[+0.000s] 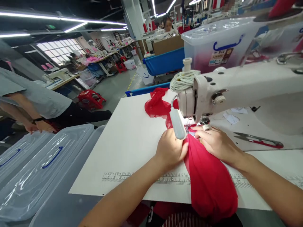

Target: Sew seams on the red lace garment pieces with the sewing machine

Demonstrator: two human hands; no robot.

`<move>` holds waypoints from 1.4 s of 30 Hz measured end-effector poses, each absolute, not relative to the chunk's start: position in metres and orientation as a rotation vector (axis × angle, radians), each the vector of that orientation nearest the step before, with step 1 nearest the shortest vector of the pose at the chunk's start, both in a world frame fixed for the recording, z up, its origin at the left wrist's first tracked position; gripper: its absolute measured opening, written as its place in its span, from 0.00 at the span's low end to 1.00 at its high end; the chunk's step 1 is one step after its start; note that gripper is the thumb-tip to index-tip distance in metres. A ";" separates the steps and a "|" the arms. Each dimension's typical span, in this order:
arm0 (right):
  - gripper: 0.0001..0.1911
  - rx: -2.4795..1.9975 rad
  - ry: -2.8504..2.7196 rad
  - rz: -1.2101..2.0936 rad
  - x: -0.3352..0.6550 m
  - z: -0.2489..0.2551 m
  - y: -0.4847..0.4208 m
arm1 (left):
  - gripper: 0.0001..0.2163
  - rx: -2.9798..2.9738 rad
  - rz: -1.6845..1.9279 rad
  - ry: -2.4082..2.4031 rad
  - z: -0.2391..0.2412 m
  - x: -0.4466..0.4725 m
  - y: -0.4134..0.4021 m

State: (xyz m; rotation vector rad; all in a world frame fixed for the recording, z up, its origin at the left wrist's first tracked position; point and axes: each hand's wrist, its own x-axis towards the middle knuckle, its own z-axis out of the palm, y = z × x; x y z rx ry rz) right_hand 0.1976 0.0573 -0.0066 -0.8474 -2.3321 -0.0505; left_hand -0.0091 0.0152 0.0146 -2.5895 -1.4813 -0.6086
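Note:
Red fabric [208, 179] runs from under the needle area of a white sewing machine [236, 85] down over the table's front edge. My left hand [169, 148] is closed on the fabric's left side, just before the needle, its fingertips partly behind the small lamp [178, 123]. From the right, my right hand [214, 142] pinches the fabric close to the presser foot, fingers bent together. More sheer red fabric [157, 104] lies bunched behind the needle on the white table [123, 138]. The needle itself is mostly hidden by the lamp and my fingers.
Thread snips [259, 139] lie on the right of the machine bed, near small white labels [230, 118]. Lidded clear bins [61, 157] stand left of the table. Beyond them a person [35, 97] stands near a red stool [91, 99]. A large clear bin [220, 41] sits behind the machine.

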 end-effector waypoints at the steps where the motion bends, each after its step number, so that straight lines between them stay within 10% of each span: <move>1: 0.14 -0.848 -2.309 -0.056 0.198 -0.006 0.058 | 0.14 -2.560 -0.695 -1.572 0.019 -0.013 0.021; 12: 0.16 -1.049 -2.213 0.009 0.196 -0.007 0.062 | 0.25 -2.593 -0.043 -2.306 0.060 -0.080 0.123; 23: 0.19 -1.161 -2.216 0.120 0.191 -0.004 0.068 | 0.19 -2.019 -0.522 -2.365 0.022 -0.122 0.158; 42: 0.13 -1.936 -2.420 0.146 0.216 0.033 -0.018 | 0.12 -2.902 -0.700 -1.408 0.019 0.009 -0.088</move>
